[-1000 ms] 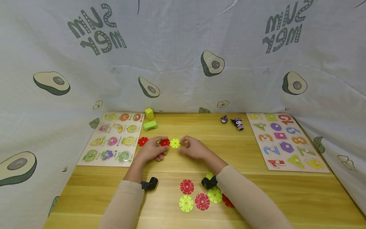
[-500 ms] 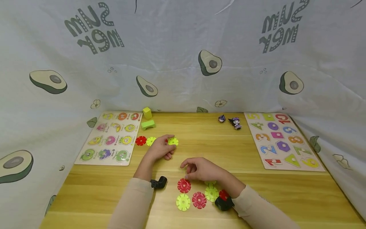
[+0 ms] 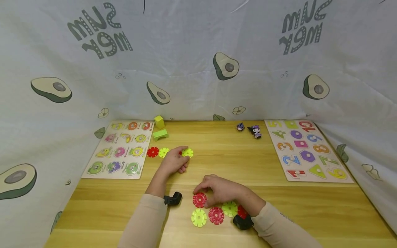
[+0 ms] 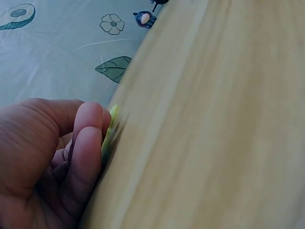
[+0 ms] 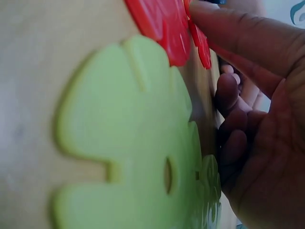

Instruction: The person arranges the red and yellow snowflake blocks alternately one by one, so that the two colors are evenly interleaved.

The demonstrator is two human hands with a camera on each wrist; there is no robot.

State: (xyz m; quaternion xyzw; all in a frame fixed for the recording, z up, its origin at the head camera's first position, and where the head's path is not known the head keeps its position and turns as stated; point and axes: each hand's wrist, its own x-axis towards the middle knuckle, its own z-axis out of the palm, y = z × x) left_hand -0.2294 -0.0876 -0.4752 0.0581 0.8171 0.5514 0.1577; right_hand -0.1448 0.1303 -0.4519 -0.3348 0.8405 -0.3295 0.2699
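The wood-grain table (image 3: 108,206) carries a fruit board (image 3: 104,161) at left, with a yellow block (image 3: 159,122) and a green arch (image 3: 160,134) beside it, and a number board (image 3: 307,166) at right, near two figurines (image 3: 256,132). Red and yellow discs (image 3: 153,152) form a row beside the fruit board; more discs (image 3: 216,215) cluster in the foreground.

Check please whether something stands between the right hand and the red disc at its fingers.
Nothing visible does. The right hand has its thumb and index finger at opposite edges of the red disc; the nearest yellow disc lies beside it, not between.
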